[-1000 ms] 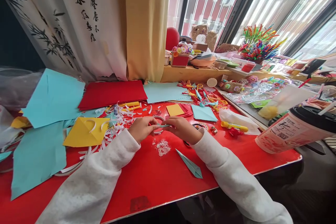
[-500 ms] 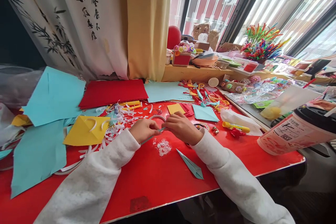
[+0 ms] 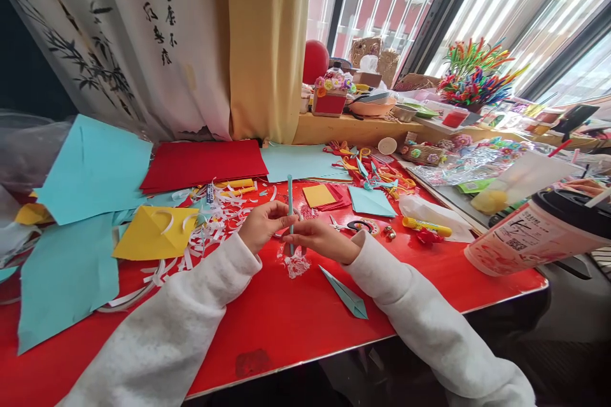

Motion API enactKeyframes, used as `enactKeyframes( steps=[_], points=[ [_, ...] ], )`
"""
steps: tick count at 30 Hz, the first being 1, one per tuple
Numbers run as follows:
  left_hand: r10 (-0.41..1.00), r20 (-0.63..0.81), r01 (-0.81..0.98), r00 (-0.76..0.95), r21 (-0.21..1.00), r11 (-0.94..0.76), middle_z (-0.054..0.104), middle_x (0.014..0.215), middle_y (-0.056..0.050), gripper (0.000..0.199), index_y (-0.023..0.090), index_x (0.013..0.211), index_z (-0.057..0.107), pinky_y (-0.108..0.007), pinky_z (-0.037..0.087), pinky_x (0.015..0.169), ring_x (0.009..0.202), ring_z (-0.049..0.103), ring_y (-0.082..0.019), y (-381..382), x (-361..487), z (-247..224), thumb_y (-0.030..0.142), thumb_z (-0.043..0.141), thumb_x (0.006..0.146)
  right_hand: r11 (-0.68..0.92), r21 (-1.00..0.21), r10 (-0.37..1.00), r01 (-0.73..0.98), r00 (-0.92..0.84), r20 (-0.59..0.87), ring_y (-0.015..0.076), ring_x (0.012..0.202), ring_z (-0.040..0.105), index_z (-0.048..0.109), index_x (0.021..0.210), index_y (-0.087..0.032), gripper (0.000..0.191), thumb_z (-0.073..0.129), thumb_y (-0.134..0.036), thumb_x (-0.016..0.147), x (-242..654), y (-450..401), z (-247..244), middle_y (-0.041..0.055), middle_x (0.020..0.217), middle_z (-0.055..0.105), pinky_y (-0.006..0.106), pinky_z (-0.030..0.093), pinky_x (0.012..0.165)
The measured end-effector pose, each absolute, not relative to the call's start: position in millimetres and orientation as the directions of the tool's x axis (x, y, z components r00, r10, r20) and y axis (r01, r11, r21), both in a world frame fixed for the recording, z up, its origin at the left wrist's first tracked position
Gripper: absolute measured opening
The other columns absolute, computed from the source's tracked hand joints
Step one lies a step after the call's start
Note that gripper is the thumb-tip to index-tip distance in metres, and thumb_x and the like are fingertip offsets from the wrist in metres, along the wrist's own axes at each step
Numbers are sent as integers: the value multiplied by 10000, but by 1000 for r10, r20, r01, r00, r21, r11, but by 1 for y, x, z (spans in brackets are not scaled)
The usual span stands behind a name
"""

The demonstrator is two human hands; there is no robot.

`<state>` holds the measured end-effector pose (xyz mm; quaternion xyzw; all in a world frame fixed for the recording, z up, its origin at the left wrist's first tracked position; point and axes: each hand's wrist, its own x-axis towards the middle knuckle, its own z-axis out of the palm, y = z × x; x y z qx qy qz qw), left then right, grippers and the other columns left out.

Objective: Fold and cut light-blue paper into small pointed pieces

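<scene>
Between my two hands a thin blue-green paper strip (image 3: 290, 194) stands upright, narrow side towards me. My left hand (image 3: 262, 226) pinches it from the left, and my right hand (image 3: 324, 240) grips it lower down from the right. Beneath them a patch of white scraps or residue (image 3: 298, 264) marks the red tabletop. A folded blue-green paper piece (image 3: 344, 292), long and pointed, lies just in front of my right wrist. Scissors with black handles (image 3: 360, 226) rest behind that wrist, partly hidden.
Blue-green paper sheets (image 3: 71, 280), a yellow paper piece (image 3: 155, 232) and white paper shreds (image 3: 222, 216) lie to the left. Red sheets (image 3: 205, 165) are stacked behind. Blue-green squares (image 3: 371, 201), a yellow glue stick (image 3: 427, 227) and a large drink cup (image 3: 529, 235) stand or lie right.
The blue-green strip has turned from lying slanted to upright between my hands. My right hand has shifted lower, its fingers now pointing left. The view has moved slightly.
</scene>
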<state>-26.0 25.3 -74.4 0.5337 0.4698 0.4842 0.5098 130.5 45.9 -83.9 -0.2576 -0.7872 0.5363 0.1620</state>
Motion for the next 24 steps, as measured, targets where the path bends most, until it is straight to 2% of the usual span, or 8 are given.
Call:
enactKeyframes(
  steps=[5,11,16,21,24],
  points=[
    [993,16,13,115,1000,-18,534,585,47,362,144,650,529,-189,379,460,530,490,-72,24,-26,-72,355,761,468,249,-935,533,251,-842,-84,124,668,580,592,814,-134,346,473,-459,804,134,46,-77,59,756,646,242,447,598],
    [992,45,58,118,997,-52,537,561,37,361,146,591,495,-208,407,485,528,504,-84,27,-33,-76,391,743,498,220,-946,499,236,-861,-98,121,679,581,574,862,-122,339,490,-444,798,139,46,-71,59,747,647,258,451,653],
    [980,43,116,195,991,-67,545,579,28,359,142,622,527,-228,426,528,552,516,-96,25,-31,-73,417,730,510,127,-966,386,223,-909,-159,110,664,597,555,972,-117,379,500,-445,791,141,44,-66,41,723,642,252,457,666],
    [980,-14,107,198,994,-8,529,590,36,381,144,615,533,-223,400,522,559,494,-93,26,-32,-73,431,740,475,89,-966,446,243,-877,-180,100,564,585,574,832,-122,418,421,-510,806,138,43,-66,19,607,617,237,453,604],
    [989,-35,86,144,996,23,563,659,15,400,136,692,573,-222,383,543,602,493,-96,29,-36,-75,462,714,509,54,-961,472,272,-855,-216,100,484,565,559,861,-124,405,450,-507,792,138,45,-66,-8,515,585,228,441,540]
  ],
)
